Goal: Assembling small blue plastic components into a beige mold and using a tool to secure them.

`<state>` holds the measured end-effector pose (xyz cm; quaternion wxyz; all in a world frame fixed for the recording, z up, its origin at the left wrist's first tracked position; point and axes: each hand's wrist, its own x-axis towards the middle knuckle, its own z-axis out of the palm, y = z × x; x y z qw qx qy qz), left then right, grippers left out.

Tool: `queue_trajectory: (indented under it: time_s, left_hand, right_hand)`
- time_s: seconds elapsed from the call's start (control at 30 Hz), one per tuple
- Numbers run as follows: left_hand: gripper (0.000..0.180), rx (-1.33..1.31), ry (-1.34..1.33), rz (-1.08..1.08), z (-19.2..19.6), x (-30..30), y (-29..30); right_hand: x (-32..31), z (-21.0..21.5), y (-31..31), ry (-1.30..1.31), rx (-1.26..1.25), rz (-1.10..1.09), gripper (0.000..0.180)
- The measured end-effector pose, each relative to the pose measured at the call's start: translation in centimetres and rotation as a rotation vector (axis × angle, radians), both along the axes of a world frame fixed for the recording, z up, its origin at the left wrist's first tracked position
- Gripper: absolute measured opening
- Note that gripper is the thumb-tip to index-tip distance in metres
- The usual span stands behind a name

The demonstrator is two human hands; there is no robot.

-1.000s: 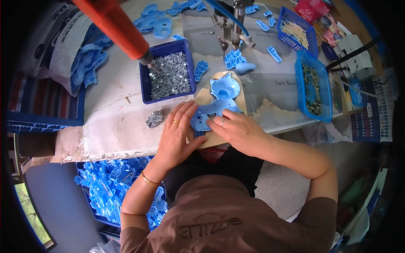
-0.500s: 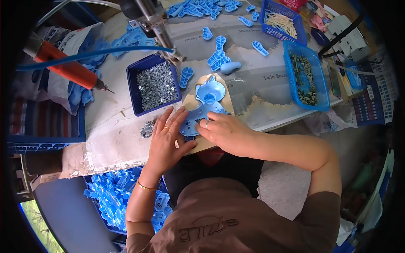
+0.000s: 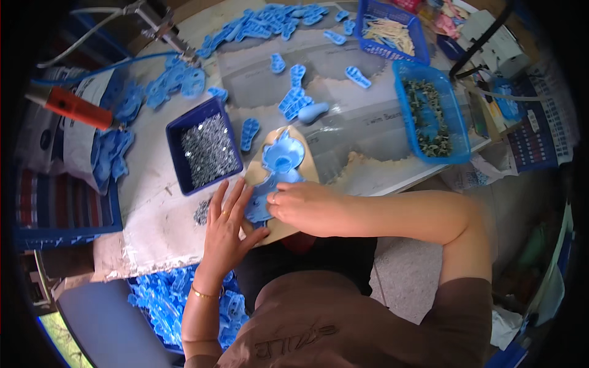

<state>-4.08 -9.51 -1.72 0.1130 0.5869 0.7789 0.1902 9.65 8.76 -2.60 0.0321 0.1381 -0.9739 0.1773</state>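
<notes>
A light-blue plastic doll-shaped shell (image 3: 284, 153) lies hollow side up on a tan board (image 3: 307, 146) at the table's near edge. My left hand (image 3: 229, 219) rests beside the shell's lower left, fingers stretched and spread, its thumb along the near edge of the board. Over the lower right of the shell, my right hand (image 3: 300, 205) is closed with its fingertips pressed down together inside it. Whatever those fingertips pinch is hidden. A dark-blue tray (image 3: 175, 161) of small silvery metal parts (image 3: 208, 150) stands left of the board.
Loose blue limb-shaped pieces (image 3: 294, 103) lie beyond the board, with a heap of them (image 3: 264, 24) farther back. At right is a light-blue basket (image 3: 457, 138) with small greenish parts. An orange-red power screwdriver (image 3: 76, 107) hangs at left. Below the table sits a bin of blue pieces (image 3: 165, 300).
My view has tilted and shifted, so the table's things sit differently in the picture. Both hands stay at the shell, the right one still pressing into its lower part.
</notes>
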Motion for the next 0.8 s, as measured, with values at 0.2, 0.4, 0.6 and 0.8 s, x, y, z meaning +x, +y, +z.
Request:
queue_trajectory:
  time_s: [0.2, 0.4, 0.6, 0.8]
  left_hand:
    - [0.080, -0.031, -0.025, 0.034, 0.6, 0.7, -0.6]
    - [0.067, 0.067, -0.084, -0.026, 1.6, 1.7, 0.2]
    - [0.040, 0.129, -0.166, -0.031, 2.8, 3.0, 1.6]
    - [0.037, 0.142, -0.195, -0.104, 2.6, 3.5, 2.7]
  right_hand:
    - [-1.2, 3.8, 12.6, -0.068, -0.522, -0.386, 0.022]
    - [4.7, 1.0, 37.2, 0.267, 0.145, -1.253, 0.017]
    - [1.4, -0.7, 40.7, -0.161, 0.165, -1.329, 0.022]
    - [-0.1, -2.4, 41.7, -0.159, 0.380, -1.465, 0.023]
